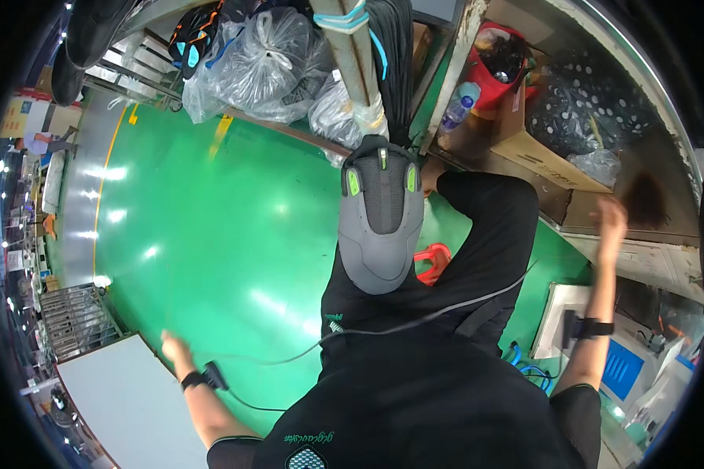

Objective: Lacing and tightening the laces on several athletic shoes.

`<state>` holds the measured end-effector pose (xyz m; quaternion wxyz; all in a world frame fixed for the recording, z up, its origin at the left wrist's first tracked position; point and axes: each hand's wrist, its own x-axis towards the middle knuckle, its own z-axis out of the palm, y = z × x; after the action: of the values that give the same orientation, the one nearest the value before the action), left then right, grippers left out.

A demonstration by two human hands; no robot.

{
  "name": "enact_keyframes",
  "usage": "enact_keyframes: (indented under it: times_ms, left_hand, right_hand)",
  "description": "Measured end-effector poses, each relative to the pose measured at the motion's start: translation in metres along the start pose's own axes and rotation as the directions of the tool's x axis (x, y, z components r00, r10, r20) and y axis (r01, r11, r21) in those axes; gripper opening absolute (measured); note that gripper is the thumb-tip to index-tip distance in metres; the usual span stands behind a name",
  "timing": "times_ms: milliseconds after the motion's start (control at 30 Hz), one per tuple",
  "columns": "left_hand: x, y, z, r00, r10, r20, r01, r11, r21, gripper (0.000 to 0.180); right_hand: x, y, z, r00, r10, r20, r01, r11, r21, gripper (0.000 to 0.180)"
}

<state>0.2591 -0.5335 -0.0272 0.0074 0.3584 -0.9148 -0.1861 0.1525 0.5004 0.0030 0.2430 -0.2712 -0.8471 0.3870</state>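
Clear tied bags [262,62], red stool [434,262], water bottle [456,107]

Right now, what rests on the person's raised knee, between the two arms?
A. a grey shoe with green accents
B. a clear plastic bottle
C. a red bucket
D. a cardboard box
A: a grey shoe with green accents lies across the black-trousered knee, while the left hand and right hand are both away from it and appear to hold nothing.

Grey shoe upper [380,227] with a black mesh centre panel and lime-green accents; glossy green floor [211,234] bearing a yellow line; black trousers [485,250]; red stool [434,262]; red bucket [497,66]; brown cardboard box [544,160]; clear plastic bags [258,59]; black wristbands on both arms.
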Motion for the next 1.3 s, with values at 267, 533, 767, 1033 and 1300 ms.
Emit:
enact_keyframes:
  times_ms: [267,533,767,1033,1300]
  left_hand:
    - [-0.183,0.455,0.134,0.608,0.762,0.224,-0.583,0.619,-0.527,0.013]
    - [-0.214,0.475,0.166,0.663,0.656,0.362,-0.324,0.687,-0.651,0.008]
    - [-0.212,0.476,0.145,0.731,0.618,0.29,-0.364,0.712,-0.6,0.009]
    - [-0.215,0.47,0.136,0.761,0.628,0.164,-0.504,0.731,-0.461,0.008]
    - [-0.221,0.479,0.148,0.436,0.888,-0.149,-0.897,0.414,-0.157,0.012]
  right_hand:
    - [-0.163,-0.167,0.185,0.604,-0.049,0.796,-0.301,0.91,0.284,0.008]
    - [-0.155,-0.181,0.197,0.54,-0.058,0.84,-0.074,0.991,0.116,0.012]
    - [-0.157,-0.213,0.206,0.487,-0.394,0.78,0.676,0.735,-0.051,0.007]
    - [-0.144,-0.189,0.191,0.336,-0.604,0.723,0.749,0.637,0.184,0.012]
    - [-0.145,-0.184,0.189,0.39,-0.607,0.692,0.697,0.686,0.21,0.013]
